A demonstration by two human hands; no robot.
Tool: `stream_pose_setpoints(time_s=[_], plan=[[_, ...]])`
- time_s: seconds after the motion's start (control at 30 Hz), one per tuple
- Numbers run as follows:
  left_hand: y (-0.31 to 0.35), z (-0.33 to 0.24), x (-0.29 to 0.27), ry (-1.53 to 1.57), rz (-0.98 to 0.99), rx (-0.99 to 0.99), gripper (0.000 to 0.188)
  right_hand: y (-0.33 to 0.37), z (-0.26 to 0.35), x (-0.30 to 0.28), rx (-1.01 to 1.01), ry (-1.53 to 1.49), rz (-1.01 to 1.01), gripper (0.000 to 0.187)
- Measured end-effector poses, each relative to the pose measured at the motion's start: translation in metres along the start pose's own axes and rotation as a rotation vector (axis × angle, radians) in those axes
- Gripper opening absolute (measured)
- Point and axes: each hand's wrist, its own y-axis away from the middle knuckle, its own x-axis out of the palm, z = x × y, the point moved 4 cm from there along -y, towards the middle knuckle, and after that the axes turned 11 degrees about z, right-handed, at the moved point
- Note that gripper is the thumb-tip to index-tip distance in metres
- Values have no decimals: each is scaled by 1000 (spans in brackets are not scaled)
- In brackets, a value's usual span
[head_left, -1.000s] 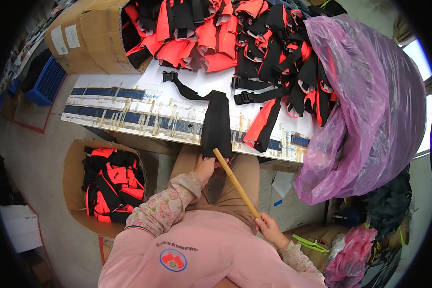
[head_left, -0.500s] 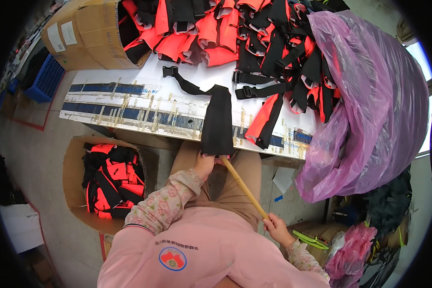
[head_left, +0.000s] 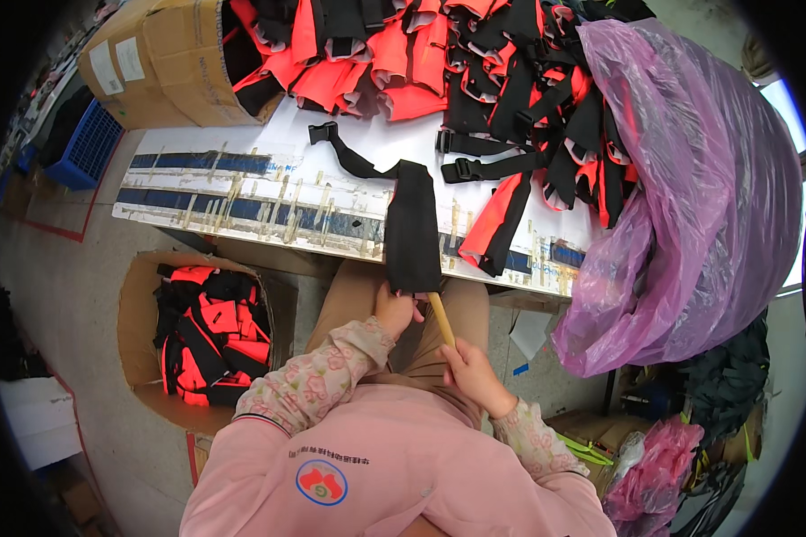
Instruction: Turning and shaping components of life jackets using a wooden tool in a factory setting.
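A black fabric sleeve with a buckled strap hangs over the table's near edge, its lower end above my lap. My left hand is closed on that lower end, its fingertips partly hidden behind the cloth. My right hand grips a wooden stick, which slants up to the sleeve's lower opening; its far end is hidden by the fabric. Just right of the sleeve, a red-and-black fabric piece lies across the table edge.
Red and black fabric pieces are heaped at the table's back, beside a cardboard box. A large purple plastic bag bulges over the right side. Below left, an open carton holds similar pieces. The white tabletop carries tape strips.
My right hand has moved up and left toward the sleeve, and much less of the stick shows. My left hand and the sleeve's lower end have shifted slightly right.
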Motion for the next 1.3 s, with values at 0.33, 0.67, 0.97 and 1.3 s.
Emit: stream_pose_setpoints(time_s=[0.33, 0.67, 0.97, 1.3], plan=[[-4, -2, 10, -53, 17, 77, 16, -53, 9, -3, -4, -808, 374, 22], [-5, -13, -11, -23, 103, -71, 16, 12, -7, -55, 135, -69, 250, 24], [4, -16, -6, -137, -28, -117, 14, -39, 10, -30, 40, -22, 139, 24], [-11, 1, -19, -195, 42, 149, 14, -75, 6, 20, 10, -925, 633, 22]])
